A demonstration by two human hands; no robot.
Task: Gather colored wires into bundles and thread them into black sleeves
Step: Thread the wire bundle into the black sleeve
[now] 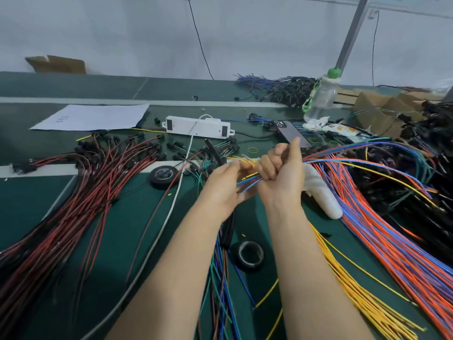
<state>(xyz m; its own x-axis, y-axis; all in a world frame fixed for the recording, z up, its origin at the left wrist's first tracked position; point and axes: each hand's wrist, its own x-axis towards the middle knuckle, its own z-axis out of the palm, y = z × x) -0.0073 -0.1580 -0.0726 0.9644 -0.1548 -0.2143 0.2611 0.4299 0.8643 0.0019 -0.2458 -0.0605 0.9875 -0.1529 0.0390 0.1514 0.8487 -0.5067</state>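
Above the middle of the green table, my right hand (pixel 282 173) grips a small bundle of colored wires (pixel 248 181) of yellow, blue, green and red strands, its index finger pointing up. My left hand (pixel 224 185) pinches the free ends of that bundle from the left. The wires run off to the right into a big spread of orange, blue and purple wires (pixel 382 229). A black sleeve (pixel 229 229) hangs below my left hand and another black sleeve (pixel 214 150) sticks up behind it. Whether my left hand also holds a sleeve is hidden.
A heap of red and black wires (pixel 81 192) fills the left. Yellow wires (pixel 355 290) lie at the lower right. Two black tape rolls (pixel 163 175) (pixel 250 256), a white power strip (pixel 196 126), a phone (pixel 293 134), a plastic bottle (pixel 321 96), a white cloth roll (pixel 321 195) and paper (pixel 93 117) sit around.
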